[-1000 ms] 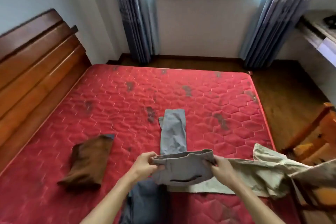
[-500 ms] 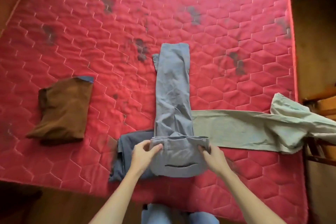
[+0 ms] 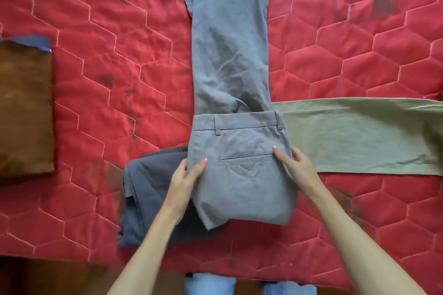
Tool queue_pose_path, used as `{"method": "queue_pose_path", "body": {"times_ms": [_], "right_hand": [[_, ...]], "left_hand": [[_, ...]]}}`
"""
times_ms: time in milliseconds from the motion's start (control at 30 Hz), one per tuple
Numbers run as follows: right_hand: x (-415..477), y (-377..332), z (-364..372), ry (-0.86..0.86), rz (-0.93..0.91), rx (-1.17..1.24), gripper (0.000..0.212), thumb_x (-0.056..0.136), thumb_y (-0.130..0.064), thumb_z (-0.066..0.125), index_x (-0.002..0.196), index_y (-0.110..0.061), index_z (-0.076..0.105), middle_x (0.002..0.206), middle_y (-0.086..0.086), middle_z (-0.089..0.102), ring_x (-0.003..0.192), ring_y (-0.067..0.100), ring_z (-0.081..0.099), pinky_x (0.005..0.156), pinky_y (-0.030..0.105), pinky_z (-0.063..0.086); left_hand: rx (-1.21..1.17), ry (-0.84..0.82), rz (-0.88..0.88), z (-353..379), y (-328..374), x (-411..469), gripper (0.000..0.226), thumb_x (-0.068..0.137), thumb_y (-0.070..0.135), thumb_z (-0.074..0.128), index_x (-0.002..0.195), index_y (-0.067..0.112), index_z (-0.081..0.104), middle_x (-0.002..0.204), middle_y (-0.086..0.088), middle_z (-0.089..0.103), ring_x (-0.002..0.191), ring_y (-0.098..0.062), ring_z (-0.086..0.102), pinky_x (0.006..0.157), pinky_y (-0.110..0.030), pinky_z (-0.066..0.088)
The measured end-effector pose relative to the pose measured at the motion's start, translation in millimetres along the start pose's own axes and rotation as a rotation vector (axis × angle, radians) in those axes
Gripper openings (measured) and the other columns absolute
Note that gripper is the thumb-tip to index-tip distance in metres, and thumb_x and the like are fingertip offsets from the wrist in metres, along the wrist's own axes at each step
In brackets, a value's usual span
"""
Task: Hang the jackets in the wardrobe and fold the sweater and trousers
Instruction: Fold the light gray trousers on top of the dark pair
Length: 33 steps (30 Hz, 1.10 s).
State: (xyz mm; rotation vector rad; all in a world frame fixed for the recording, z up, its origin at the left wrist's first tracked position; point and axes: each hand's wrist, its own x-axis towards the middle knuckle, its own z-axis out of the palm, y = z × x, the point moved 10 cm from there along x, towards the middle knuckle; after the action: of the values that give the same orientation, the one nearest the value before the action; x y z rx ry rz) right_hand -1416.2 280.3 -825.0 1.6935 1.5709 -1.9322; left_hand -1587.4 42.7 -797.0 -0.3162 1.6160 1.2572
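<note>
Head camera looks straight down on a bed whose red quilted mattress [image 3: 96,79], stitched in hexagons and marked with dark stains, fills nearly the whole frame; a strip of dark wooden floor [image 3: 48,278] shows along the near edge. Four garments lie on it. Largest is one pair of grey trousers [image 3: 230,55], legs running away from the person up the middle, with the waist end folded over toward them so the back pocket faces up. One pair of beige trousers [image 3: 359,136] stretches out to the right from beneath the grey pair. One folded brown sweater [image 3: 24,108] sits well apart at the left edge, a blue strip showing at its top corner. One dark navy garment [image 3: 148,189] lies crumpled under the folded part's left side. Two bare hands work here: the left hand [image 3: 185,177] pinches the left edge of the fold, thumb on top, and the right hand [image 3: 297,165] grasps the right edge, fingers [image 3: 279,154] curled over the cloth. Two blue-jeaned legs [image 3: 208,286] show at the bottom.
</note>
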Motion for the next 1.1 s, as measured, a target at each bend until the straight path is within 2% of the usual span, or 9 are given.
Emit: {"method": "queue_pose_path", "body": {"times_ms": [133, 267, 433, 567, 667, 800, 867, 933, 1100], "right_hand": [[-33, 38, -15, -0.046, 0.039, 0.054, 0.053, 0.08, -0.041, 0.079, 0.112, -0.001, 0.067, 0.113, 0.011, 0.074, 0.091, 0.006, 0.068, 0.076, 0.019, 0.054], [-54, 52, -15, -0.082, 0.03, -0.048, 0.077, 0.059, -0.041, 0.092, 0.126, -0.017, 0.06, 0.116, -0.007, 0.073, 0.107, 0.005, 0.068, 0.086, 0.022, 0.054], [-71, 51, -1, -0.103, -0.011, -0.083, 0.046, 0.07, -0.004, 0.087, 0.112, -0.008, 0.07, 0.096, -0.006, 0.078, 0.084, -0.002, 0.07, 0.07, 0.013, 0.051], [-79, 36, 7, -0.087, -0.139, -0.041, 0.033, 0.077, -0.009, 0.083, 0.109, -0.011, 0.071, 0.1, -0.004, 0.078, 0.092, 0.005, 0.071, 0.077, 0.023, 0.054], [-79, 27, 16, -0.066, -0.219, -0.043, 0.041, 0.084, -0.019, 0.079, 0.121, -0.015, 0.062, 0.113, -0.008, 0.073, 0.104, 0.004, 0.068, 0.084, 0.019, 0.053], [-62, 34, 26, -0.125, -0.204, -0.128, 0.083, 0.074, -0.04, 0.083, 0.144, -0.022, 0.042, 0.135, -0.014, 0.061, 0.123, -0.001, 0.058, 0.101, 0.025, 0.047], [-56, 37, 14, -0.105, -0.239, -0.158, 0.072, 0.081, -0.031, 0.081, 0.142, -0.017, 0.045, 0.133, -0.01, 0.062, 0.121, -0.006, 0.057, 0.103, 0.021, 0.046], [-64, 45, -9, -0.061, -0.229, -0.173, 0.047, 0.088, -0.015, 0.074, 0.131, -0.009, 0.056, 0.12, -0.007, 0.067, 0.103, -0.015, 0.06, 0.092, 0.016, 0.051], [-109, 87, -64, -0.045, -0.094, -0.248, 0.009, 0.097, -0.017, 0.062, 0.1, -0.017, 0.071, 0.093, -0.016, 0.075, 0.088, -0.005, 0.068, 0.069, 0.01, 0.047]], "left_hand": [[0.314, -0.029, 0.111, 5, -14, -37, 0.086, 0.062, 0.027, 0.093, 0.134, 0.029, 0.047, 0.123, 0.023, 0.065, 0.116, 0.001, 0.061, 0.091, -0.016, 0.049], [0.439, 0.1, 0.158, 6, -27, -49, 0.109, 0.052, 0.023, 0.098, 0.141, 0.037, 0.036, 0.129, 0.023, 0.06, 0.119, 0.003, 0.056, 0.098, -0.023, 0.045], [0.361, 0.228, 0.09, -7, -56, -58, 0.075, 0.063, 0.026, 0.094, 0.124, 0.031, 0.051, 0.111, 0.015, 0.07, 0.101, 0.0, 0.067, 0.092, -0.032, 0.055], [0.329, 0.163, 0.184, 11, -48, -57, 0.058, 0.079, 0.022, 0.081, 0.131, 0.018, 0.056, 0.121, 0.012, 0.068, 0.111, 0.002, 0.063, 0.096, -0.022, 0.051], [0.252, 0.135, 0.237, 21, -34, -53, 0.046, 0.085, 0.019, 0.074, 0.128, 0.016, 0.058, 0.119, 0.01, 0.069, 0.11, -0.001, 0.064, 0.092, -0.015, 0.05], [0.279, 0.124, 0.247, 25, -30, -38, 0.043, 0.091, 0.019, 0.07, 0.131, 0.012, 0.056, 0.122, 0.008, 0.068, 0.111, -0.001, 0.064, 0.095, -0.017, 0.051], [0.275, 0.132, 0.223, 22, -36, -34, 0.04, 0.09, 0.017, 0.07, 0.128, 0.01, 0.059, 0.119, 0.005, 0.069, 0.109, -0.004, 0.066, 0.093, -0.019, 0.052], [0.242, 0.12, 0.181, 21, -46, -36, 0.033, 0.09, 0.017, 0.07, 0.122, 0.01, 0.063, 0.115, 0.003, 0.072, 0.106, -0.007, 0.068, 0.089, -0.019, 0.054], [0.323, -0.123, -0.003, 64, -83, -64, 0.022, 0.091, 0.028, 0.068, 0.106, 0.014, 0.073, 0.101, 0.004, 0.077, 0.099, -0.01, 0.072, 0.083, -0.024, 0.054]]}}
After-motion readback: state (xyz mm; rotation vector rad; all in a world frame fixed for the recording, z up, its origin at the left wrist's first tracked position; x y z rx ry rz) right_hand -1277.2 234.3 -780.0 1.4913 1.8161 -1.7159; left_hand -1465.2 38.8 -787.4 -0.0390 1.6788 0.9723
